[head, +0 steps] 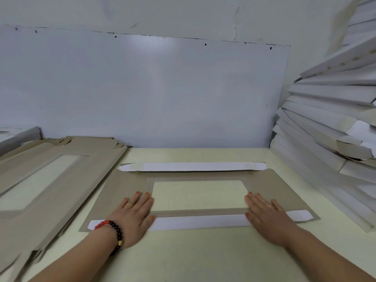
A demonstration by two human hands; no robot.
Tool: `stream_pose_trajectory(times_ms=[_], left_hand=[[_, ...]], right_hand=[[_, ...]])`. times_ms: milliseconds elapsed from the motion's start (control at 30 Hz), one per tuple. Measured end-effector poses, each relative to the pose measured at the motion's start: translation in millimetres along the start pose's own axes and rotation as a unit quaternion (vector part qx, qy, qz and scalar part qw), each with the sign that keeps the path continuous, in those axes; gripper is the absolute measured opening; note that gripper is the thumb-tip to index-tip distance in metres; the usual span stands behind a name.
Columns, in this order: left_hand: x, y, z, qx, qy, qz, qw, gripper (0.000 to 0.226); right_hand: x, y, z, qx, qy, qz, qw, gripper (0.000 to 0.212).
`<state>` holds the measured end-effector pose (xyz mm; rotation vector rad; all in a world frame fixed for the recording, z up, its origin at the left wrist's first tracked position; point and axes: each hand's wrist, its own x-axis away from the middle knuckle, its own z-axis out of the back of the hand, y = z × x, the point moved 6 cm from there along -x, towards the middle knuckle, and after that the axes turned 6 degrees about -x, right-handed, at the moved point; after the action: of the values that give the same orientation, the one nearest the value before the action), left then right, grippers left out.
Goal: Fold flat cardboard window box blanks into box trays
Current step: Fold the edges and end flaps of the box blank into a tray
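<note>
A box blank lies flat on the bench, in the middle, straight before the person. Its far flap and its near flap are both folded over onto it, with the window opening between them. The left hand rests flat on the blank's left part, beside the window; the right hand rests flat on its right part. To the left of the blank lies a stack of flat blanks. To the right stands a pile of folded trays, against the wall panel behind the bench.
</note>
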<state>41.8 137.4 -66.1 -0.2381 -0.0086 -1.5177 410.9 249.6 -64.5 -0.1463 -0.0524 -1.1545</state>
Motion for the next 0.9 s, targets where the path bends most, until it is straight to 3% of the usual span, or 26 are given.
stream_pose_trajectory(times_ms=[233, 433, 533, 700, 767, 900], left_hand=[[7.2, -23.8, -2.5, -0.005, -0.018, 0.024, 1.000, 0.066], [11.1, -28.7, 9.1, -0.039, -0.031, 0.005, 0.999, 0.109], [9.4, -22.8, 27.3, -0.075, 0.025, -0.011, 0.997, 0.088], [9.2, 19.5, 51.4, -0.086, 0.088, -0.058, 0.991, 0.039], [7.5, 37.6, 60.2, -0.095, 0.113, -0.051, 0.988, 0.038], [4.3, 79.4, 64.7, -0.093, 0.108, -0.037, 0.989, 0.043]], right_hand=[[15.0, 45.7, 7.3, -0.012, 0.008, -0.083, 0.996, 0.056], [37.8, 67.8, 23.6, -0.002, 0.077, -0.116, 0.990, 0.056], [49.0, 70.9, 29.5, -0.005, 0.099, -0.096, 0.990, 0.050], [65.2, 62.6, 47.1, -0.051, 0.209, -0.017, 0.976, 0.019], [71.0, 51.1, 51.6, -0.010, 0.215, 0.007, 0.977, 0.018], [73.5, 20.9, 46.7, 0.118, 0.138, 0.010, 0.983, 0.032]])
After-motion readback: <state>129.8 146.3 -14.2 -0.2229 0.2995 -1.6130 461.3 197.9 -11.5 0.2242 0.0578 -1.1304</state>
